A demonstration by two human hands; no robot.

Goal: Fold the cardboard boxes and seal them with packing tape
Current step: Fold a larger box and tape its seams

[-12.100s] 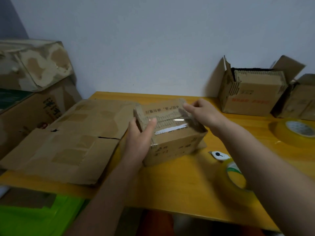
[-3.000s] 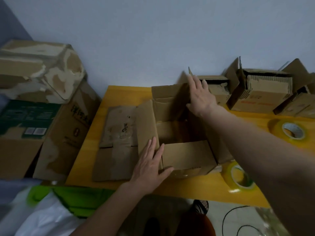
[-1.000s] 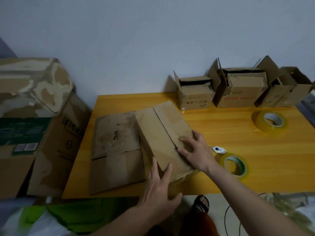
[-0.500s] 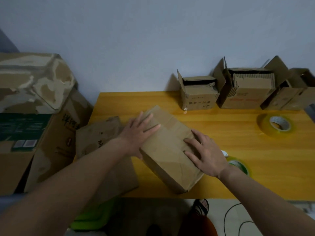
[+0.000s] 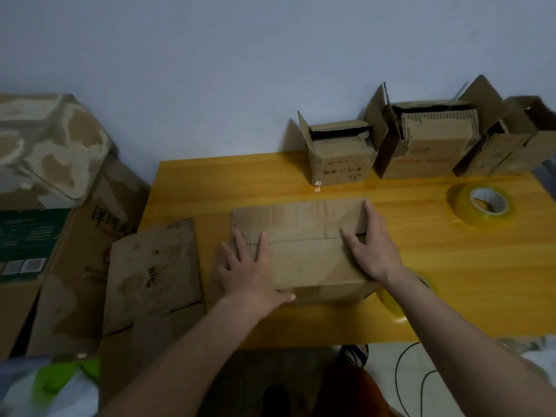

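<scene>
Box flaps pressed shut — both hands flat on top.
Box (image 5: 304, 251) sits mid-table (image 5: 451, 281), seam across its top. L hand (image 5: 249, 272) and R hand (image 5: 371, 248) lie palm-down w/ fingers straight, gripping nothing. Tape roll (image 5: 481, 207) at far right — well apart.

A yellow wooden table (image 5: 451, 266) stands against a pale wall (image 5: 240, 70), a black cable (image 5: 421, 377) on the floor.

Single head-worn view, close, angled forward and down over the table (image 5: 451, 266).
</scene>
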